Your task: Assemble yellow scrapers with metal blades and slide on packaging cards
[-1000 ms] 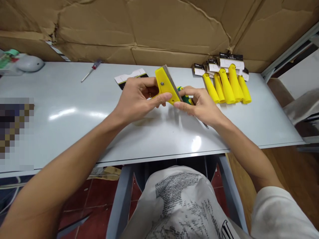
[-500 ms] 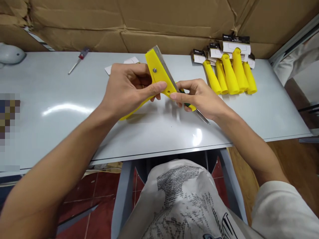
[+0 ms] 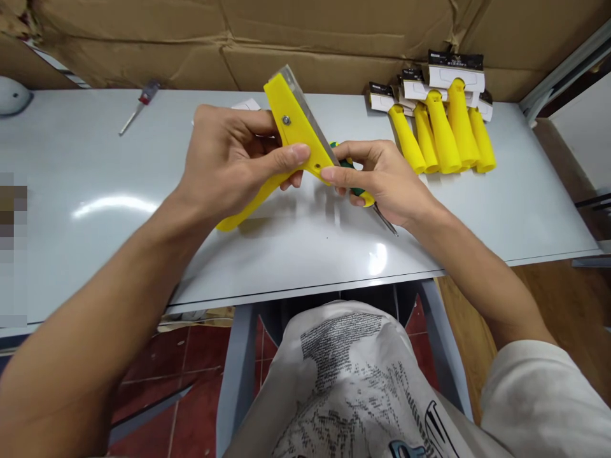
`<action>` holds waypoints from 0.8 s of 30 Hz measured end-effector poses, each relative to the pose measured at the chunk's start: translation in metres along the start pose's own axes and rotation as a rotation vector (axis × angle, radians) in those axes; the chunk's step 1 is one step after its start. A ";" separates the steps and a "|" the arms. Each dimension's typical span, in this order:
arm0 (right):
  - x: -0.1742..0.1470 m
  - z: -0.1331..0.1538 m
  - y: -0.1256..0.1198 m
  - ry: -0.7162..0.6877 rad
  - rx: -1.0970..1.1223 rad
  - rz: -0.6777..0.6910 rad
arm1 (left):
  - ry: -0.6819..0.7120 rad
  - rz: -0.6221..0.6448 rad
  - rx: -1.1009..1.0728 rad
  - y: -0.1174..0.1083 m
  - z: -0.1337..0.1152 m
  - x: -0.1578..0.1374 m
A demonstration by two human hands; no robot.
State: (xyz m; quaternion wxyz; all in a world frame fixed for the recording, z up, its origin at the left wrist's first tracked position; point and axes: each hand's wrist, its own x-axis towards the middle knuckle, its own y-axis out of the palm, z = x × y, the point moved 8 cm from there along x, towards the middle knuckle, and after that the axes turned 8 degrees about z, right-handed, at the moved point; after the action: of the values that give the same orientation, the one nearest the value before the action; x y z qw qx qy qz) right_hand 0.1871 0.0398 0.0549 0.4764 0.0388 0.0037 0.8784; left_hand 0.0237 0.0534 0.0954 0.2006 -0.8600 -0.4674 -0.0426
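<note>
A yellow scraper [image 3: 298, 130] with a metal blade [image 3: 310, 108] along its far edge is held above the table, tilted. One screw [image 3: 286, 119] shows in its upper end, and a small dark hole sits near the lower end. My left hand [image 3: 233, 152] is closed round the scraper where head and handle meet, thumb on its face. My right hand [image 3: 382, 175] grips a green and yellow screwdriver [image 3: 356, 181], its metal shaft pointing down toward me. The right thumb and fingertips also touch the scraper's lower corner. Part of the screwdriver handle is hidden by the fingers.
Several yellow handles [image 3: 456, 127] with black and white cards lie at the back right of the white table [image 3: 119, 254]. Another screwdriver [image 3: 139, 107] lies at the back left. A white card [image 3: 248, 104] is partly behind my left hand. Cardboard [image 3: 310, 38] stands along the back.
The whole view has shifted slightly, so the table's things sit a little higher. Both hands keep their hold on the scraper and the screwdriver, with hardly any movement between them.
</note>
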 end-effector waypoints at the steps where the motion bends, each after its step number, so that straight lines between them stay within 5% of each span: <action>1: 0.000 0.000 0.001 0.000 -0.009 0.012 | 0.008 0.007 -0.007 0.000 0.002 0.000; 12: 0.001 0.001 0.001 -0.057 0.074 0.068 | -0.085 -0.004 0.004 0.001 -0.001 -0.004; 17: 0.002 -0.005 0.001 0.039 0.013 0.086 | -0.057 0.010 -0.020 0.003 0.000 -0.003; 24: 0.002 0.000 0.003 -0.073 -0.052 0.013 | 0.000 0.009 -0.044 0.001 0.002 0.002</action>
State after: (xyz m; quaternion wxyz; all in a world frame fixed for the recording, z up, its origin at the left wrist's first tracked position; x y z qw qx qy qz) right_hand 0.1839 0.0400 0.0554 0.4712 0.0583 -0.0366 0.8793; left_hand 0.0250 0.0552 0.0933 0.1819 -0.8663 -0.4623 -0.0521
